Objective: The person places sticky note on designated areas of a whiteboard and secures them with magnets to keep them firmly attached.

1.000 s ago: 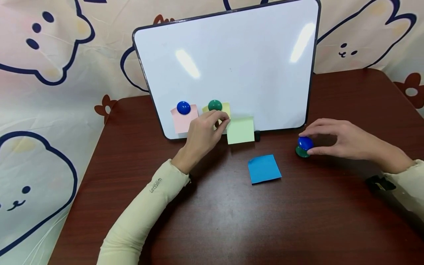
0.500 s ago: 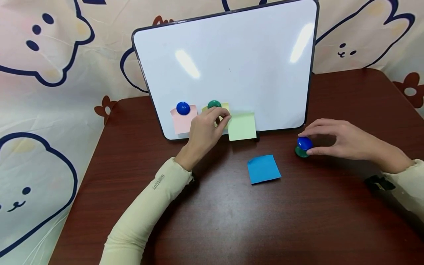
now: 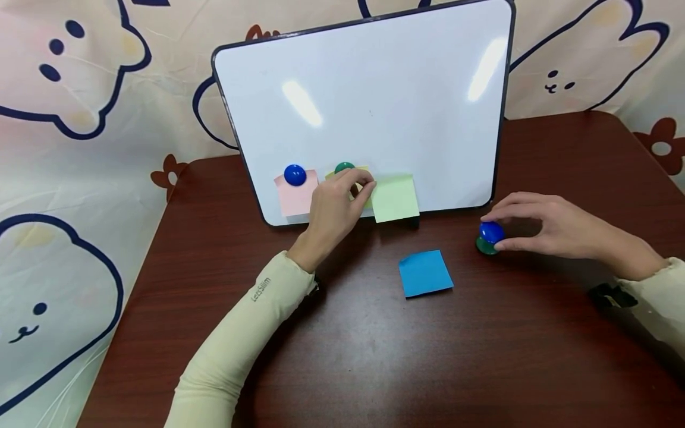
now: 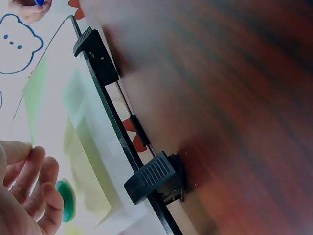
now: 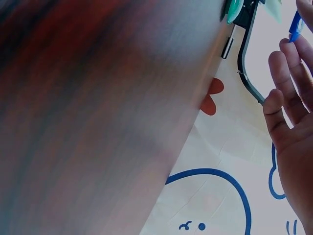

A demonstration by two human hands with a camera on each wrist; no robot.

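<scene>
Left hand [image 3: 338, 208]: reaches up and forward from the near edge of the desk [image 3: 348, 368], forearm slanting across in a pale sleeve [image 3: 230, 351]. Thumb and index finger are pinched together on the left edge of a pale green note [image 3: 396, 198]; the left wrist view shows the remaining fingers loosely bent. The note spreads to the right of the fingertips, in front of the lower part of the whiteboard [image 3: 374, 107].

Right hand [image 3: 551, 227]: enters from the right, wrist low, palm side facing left. Thumb and fingers make a wide, curved grip around a blue magnet [image 3: 492, 232], to the right of the board. A green magnet [image 3: 486, 246] shows directly beneath; whether the two touch is unclear from above.

Surroundings: blue note [image 3: 426, 274] lies on the desk between the hands, nearer the viewer. On the board, a second blue magnet [image 3: 295, 175] sits on a pink note [image 3: 296, 199]; a second green magnet [image 3: 345, 167] is partly hidden behind the left hand.
</scene>
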